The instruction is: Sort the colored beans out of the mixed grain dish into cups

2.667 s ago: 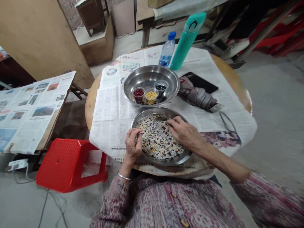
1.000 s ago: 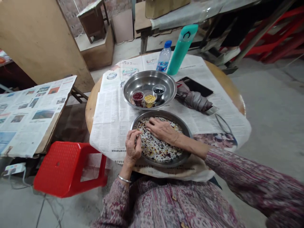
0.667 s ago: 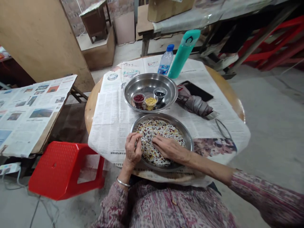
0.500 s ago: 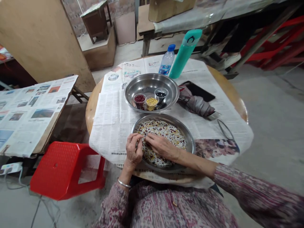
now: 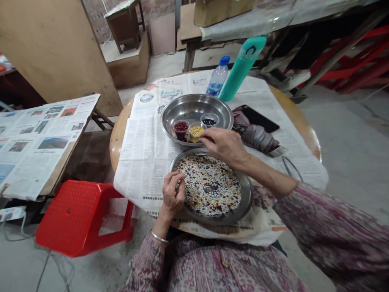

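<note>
A steel tray (image 5: 246, 198) of mixed white, red, yellow and black grains lies in front of me on newspaper. My left hand (image 5: 171, 196) rests on its left rim, fingers curled together over the grains. My right hand (image 5: 224, 145) is raised above the tray's far edge, fingers pinched, right beside the small cup of yellow grains (image 5: 196, 132). That cup stands in a second steel tray (image 5: 188, 107) with a cup of red beans (image 5: 181, 127) and a cup of black beans (image 5: 209, 121). What either hand pinches is too small to see.
A water bottle (image 5: 217, 81) and a teal flask (image 5: 242, 66) stand at the round table's far side. A folded grey umbrella (image 5: 257, 137) and a dark phone (image 5: 260, 119) lie right of the trays. A red stool (image 5: 82, 215) sits to my left, beside a newspaper-covered bench (image 5: 39, 138).
My right hand left the mixed grains near my left hand and rose forward to the yellow cup in the far tray. My left hand stayed on the near tray's rim.
</note>
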Action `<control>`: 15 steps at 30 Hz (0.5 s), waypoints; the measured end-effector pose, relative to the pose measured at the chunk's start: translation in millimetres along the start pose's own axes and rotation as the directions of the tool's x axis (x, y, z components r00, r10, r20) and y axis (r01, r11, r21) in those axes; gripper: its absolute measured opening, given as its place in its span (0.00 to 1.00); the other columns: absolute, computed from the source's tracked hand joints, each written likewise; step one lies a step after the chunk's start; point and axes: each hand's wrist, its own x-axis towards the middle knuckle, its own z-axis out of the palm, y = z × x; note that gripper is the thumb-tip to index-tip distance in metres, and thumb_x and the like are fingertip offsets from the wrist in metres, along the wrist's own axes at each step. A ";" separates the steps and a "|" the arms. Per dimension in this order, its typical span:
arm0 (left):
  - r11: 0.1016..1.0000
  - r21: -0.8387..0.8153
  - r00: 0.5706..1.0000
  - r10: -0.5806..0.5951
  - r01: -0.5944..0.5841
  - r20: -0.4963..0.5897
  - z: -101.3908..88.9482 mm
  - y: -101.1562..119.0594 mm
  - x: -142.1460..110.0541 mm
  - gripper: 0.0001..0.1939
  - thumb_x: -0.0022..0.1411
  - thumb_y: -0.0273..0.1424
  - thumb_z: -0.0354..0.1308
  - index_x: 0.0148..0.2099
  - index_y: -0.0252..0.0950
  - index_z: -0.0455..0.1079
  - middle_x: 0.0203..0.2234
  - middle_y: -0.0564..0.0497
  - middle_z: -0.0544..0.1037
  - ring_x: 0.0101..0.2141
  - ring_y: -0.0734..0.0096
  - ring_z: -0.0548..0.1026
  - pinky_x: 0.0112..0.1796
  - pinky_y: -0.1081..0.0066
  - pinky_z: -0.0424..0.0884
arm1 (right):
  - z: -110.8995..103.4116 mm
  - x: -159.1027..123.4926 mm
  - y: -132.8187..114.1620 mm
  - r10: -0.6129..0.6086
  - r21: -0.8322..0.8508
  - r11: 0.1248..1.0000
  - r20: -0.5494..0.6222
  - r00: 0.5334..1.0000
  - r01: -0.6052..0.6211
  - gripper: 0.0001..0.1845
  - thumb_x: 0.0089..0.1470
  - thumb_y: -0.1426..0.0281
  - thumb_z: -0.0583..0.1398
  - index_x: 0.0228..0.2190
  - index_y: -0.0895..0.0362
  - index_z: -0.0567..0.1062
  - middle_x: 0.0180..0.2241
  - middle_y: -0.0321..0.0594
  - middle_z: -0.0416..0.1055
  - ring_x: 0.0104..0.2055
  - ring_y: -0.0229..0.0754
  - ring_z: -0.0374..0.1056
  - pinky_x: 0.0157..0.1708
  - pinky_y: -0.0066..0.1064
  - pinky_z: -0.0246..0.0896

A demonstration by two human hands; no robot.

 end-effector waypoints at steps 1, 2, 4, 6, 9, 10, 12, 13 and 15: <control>1.000 0.002 1.000 0.002 -0.002 0.000 -0.1 0.0 0.0 0.09 0.70 0.23 0.54 0.46 0.37 0.75 0.41 0.46 0.77 0.45 0.66 0.76 0.50 0.65 0.74 | -0.7 13.1 1.8 0.043 -0.040 0.998 0.009 0.999 -0.042 0.14 0.63 0.68 0.56 0.42 0.54 0.82 0.43 0.43 0.81 0.42 0.46 0.74 0.38 0.36 0.64; 1.000 0.003 1.000 0.005 -0.005 0.000 -0.2 -0.1 -0.1 0.09 0.70 0.23 0.54 0.46 0.37 0.74 0.41 0.46 0.77 0.45 0.66 0.76 0.50 0.65 0.74 | -0.3 25.3 3.4 0.078 -0.082 0.994 0.035 0.996 -0.075 0.15 0.63 0.68 0.56 0.42 0.54 0.82 0.44 0.43 0.81 0.42 0.47 0.74 0.38 0.36 0.63; 1.000 0.003 1.000 0.008 -0.008 0.002 -0.4 -0.1 -0.4 0.09 0.70 0.23 0.54 0.46 0.37 0.74 0.41 0.46 0.77 0.45 0.66 0.76 0.50 0.65 0.74 | 3.3 45.0 6.0 0.130 -0.169 0.980 0.119 0.984 -0.109 0.16 0.62 0.67 0.56 0.43 0.54 0.83 0.44 0.45 0.81 0.43 0.49 0.74 0.37 0.36 0.62; 1.000 0.004 1.000 0.009 -0.009 0.005 -0.6 -0.1 -0.7 0.09 0.70 0.23 0.54 0.46 0.37 0.74 0.41 0.46 0.77 0.46 0.66 0.76 0.50 0.65 0.74 | 8.3 57.9 7.7 0.163 -0.244 0.964 0.214 0.963 -0.109 0.17 0.62 0.67 0.56 0.43 0.54 0.84 0.42 0.46 0.81 0.43 0.49 0.74 0.36 0.36 0.61; 1.000 0.003 1.000 0.008 -0.008 0.011 -0.6 0.0 -0.8 0.09 0.70 0.24 0.54 0.46 0.37 0.74 0.41 0.46 0.77 0.46 0.65 0.76 0.50 0.64 0.73 | 14.1 67.0 9.7 0.174 -0.280 0.956 0.299 0.938 -0.088 0.17 0.59 0.67 0.57 0.43 0.54 0.84 0.39 0.48 0.81 0.39 0.48 0.73 0.34 0.35 0.59; 1.000 0.004 1.000 0.008 -0.008 0.011 -0.6 0.1 -0.8 0.09 0.70 0.24 0.54 0.46 0.37 0.74 0.41 0.46 0.77 0.46 0.65 0.76 0.50 0.64 0.73 | 15.4 68.5 10.2 0.168 -0.274 0.958 0.312 0.935 -0.081 0.17 0.59 0.67 0.57 0.42 0.54 0.84 0.38 0.48 0.81 0.38 0.47 0.72 0.33 0.35 0.58; 1.000 0.004 1.000 0.009 -0.009 0.010 -0.4 0.6 -0.8 0.09 0.71 0.24 0.54 0.46 0.37 0.74 0.41 0.46 0.77 0.46 0.65 0.76 0.51 0.63 0.73 | 17.2 69.9 10.9 0.165 -0.262 0.962 0.323 0.932 -0.079 0.16 0.59 0.68 0.57 0.42 0.55 0.84 0.38 0.49 0.81 0.38 0.47 0.72 0.33 0.35 0.56; 1.000 0.003 1.000 0.008 -0.008 0.009 -0.3 0.8 -0.9 0.08 0.71 0.24 0.53 0.46 0.37 0.74 0.41 0.46 0.78 0.46 0.66 0.76 0.51 0.63 0.73 | 18.0 70.0 11.0 0.168 -0.259 0.962 0.326 0.930 -0.083 0.16 0.59 0.68 0.57 0.42 0.56 0.84 0.39 0.50 0.80 0.38 0.48 0.71 0.33 0.35 0.55; 1.000 -0.004 1.000 0.009 -0.009 0.006 -0.1 1.4 -1.2 0.08 0.71 0.25 0.53 0.46 0.37 0.74 0.41 0.46 0.78 0.45 0.66 0.76 0.50 0.63 0.73 | 19.5 69.0 11.0 0.179 -0.257 0.962 0.321 0.930 -0.096 0.17 0.60 0.68 0.56 0.43 0.57 0.83 0.40 0.52 0.79 0.39 0.49 0.71 0.33 0.36 0.54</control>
